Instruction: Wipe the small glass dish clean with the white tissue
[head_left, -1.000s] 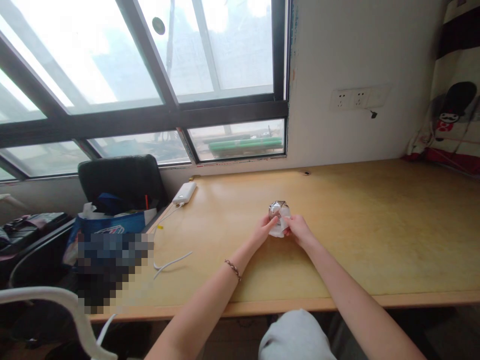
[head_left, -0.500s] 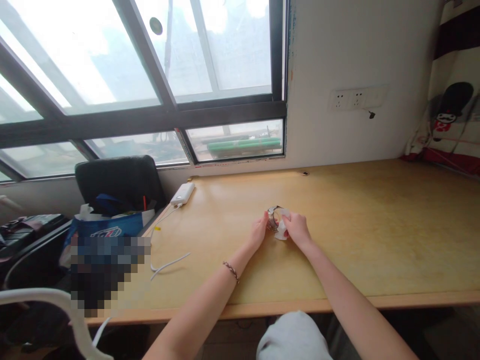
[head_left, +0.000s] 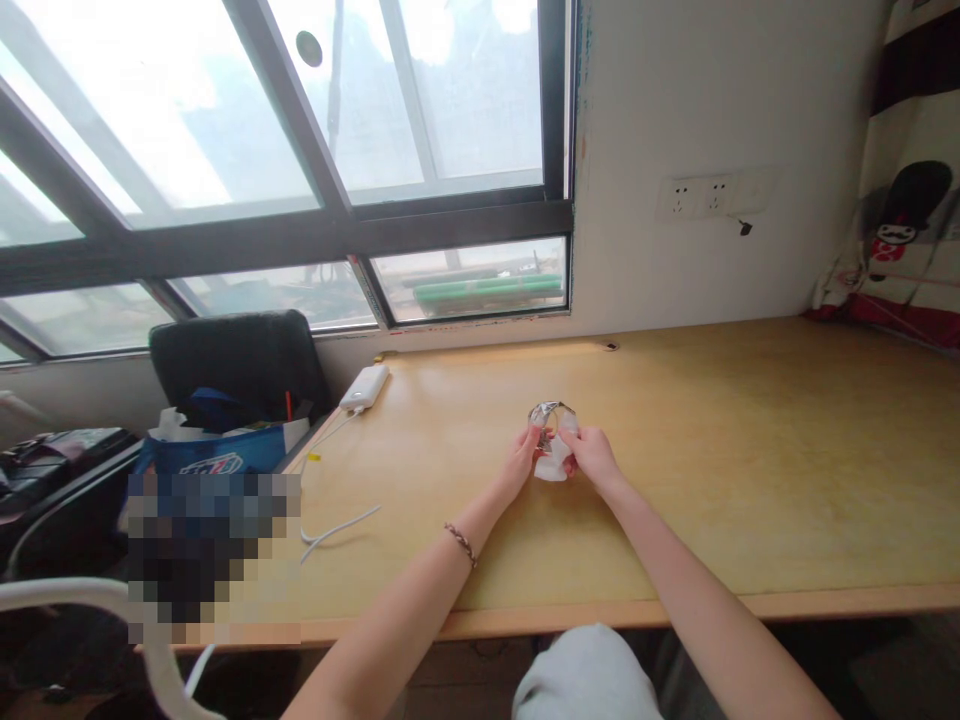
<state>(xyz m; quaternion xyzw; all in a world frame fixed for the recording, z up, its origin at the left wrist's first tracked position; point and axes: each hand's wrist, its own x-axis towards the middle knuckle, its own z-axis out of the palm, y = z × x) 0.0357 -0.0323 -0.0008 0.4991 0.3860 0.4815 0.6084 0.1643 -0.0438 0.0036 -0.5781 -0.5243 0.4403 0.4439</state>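
Note:
Above the wooden table [head_left: 720, 470], both hands are close together at a silvery metal wristwatch [head_left: 545, 409] whose band forms a loop. My left hand [head_left: 517, 463] is closed on the left side of the band, thumb up along it. My right hand [head_left: 595, 458] pinches a white tissue [head_left: 552, 467] against the right side of the loop. Part of the tissue hangs down inside and below the band. Fingers and tissue hide much of the watch, and its dial cannot be made out. A braided bracelet [head_left: 460, 545] circles my left wrist.
A white power bank [head_left: 365, 387] with a white cable [head_left: 341, 527] lies at the table's left edge. Beyond that edge stand a black chair [head_left: 236, 360] and a blue bag [head_left: 214, 452]. Wall sockets [head_left: 697, 196] and a window [head_left: 442, 100] are behind the table.
The watch has turned in my hands, so its band now arches across the top between them. The tissue has shifted left and hangs lower inside the loop.

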